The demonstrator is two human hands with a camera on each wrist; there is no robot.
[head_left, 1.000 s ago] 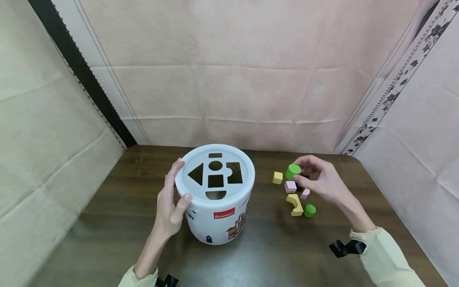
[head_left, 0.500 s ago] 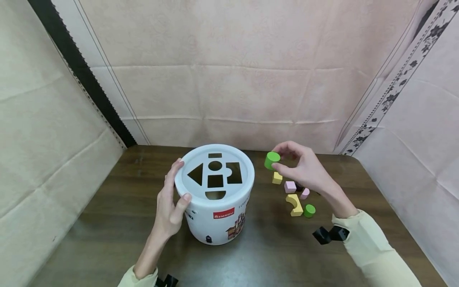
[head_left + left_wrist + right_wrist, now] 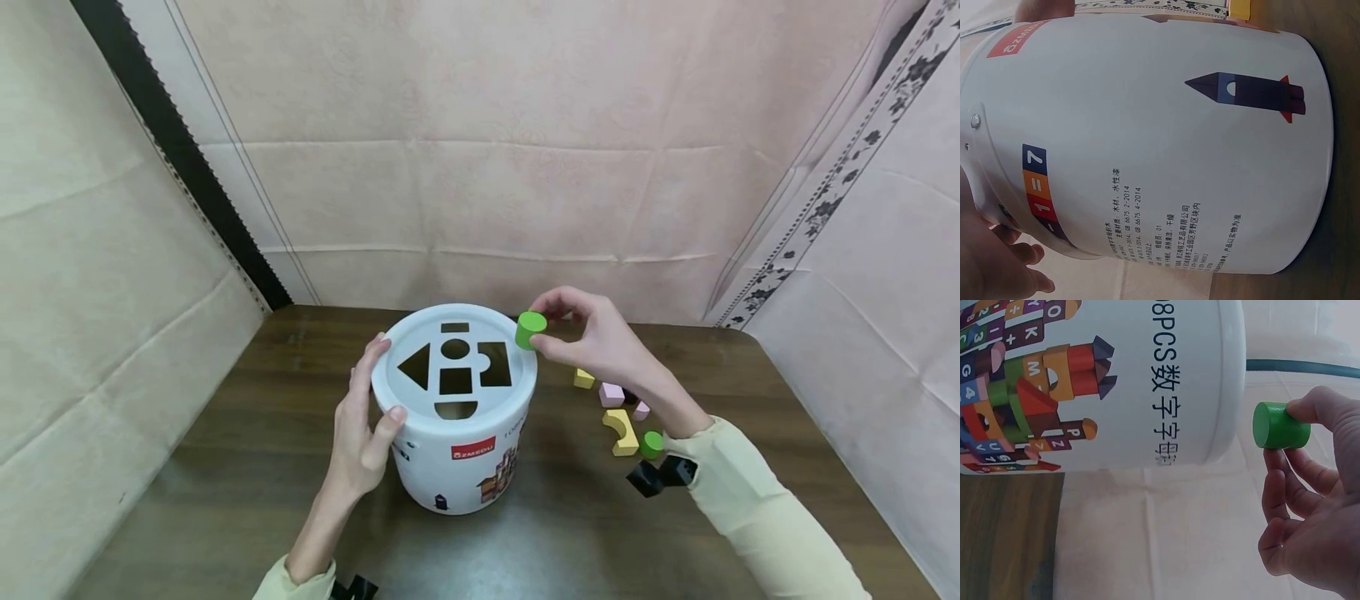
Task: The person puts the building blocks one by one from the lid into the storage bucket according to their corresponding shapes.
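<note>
Green cylinder (image 3: 530,331) at the bucket's (image 3: 420,467) right side, just above the edge of the lid (image 3: 408,337); right-wrist view shows the two apart. Long axis upright, roughly parallel to the bucket's own. Right hand (image 3: 588,337), the nearer one, pinches it between thumb and fingers from the bucket's right. Round hole (image 3: 455,349) sits just behind the middle of the bucket's top, inward from the cylinder. Left hand (image 3: 360,437) clasps the bucket's left rim, thumb and fingers well apart. Bucket upright, lid on; holes look dark, contents cannot be told. Right of the bucket, on the surface (image 3: 225,467): yellow block (image 3: 583,378), mauve block (image 3: 611,395), yellow arch (image 3: 621,432), round green piece (image 3: 652,445), small pink piece (image 3: 641,411), and a dark piece (image 3: 630,396), mostly hidden. Pale cloth (image 3: 510,200) behind the bucket.
</note>
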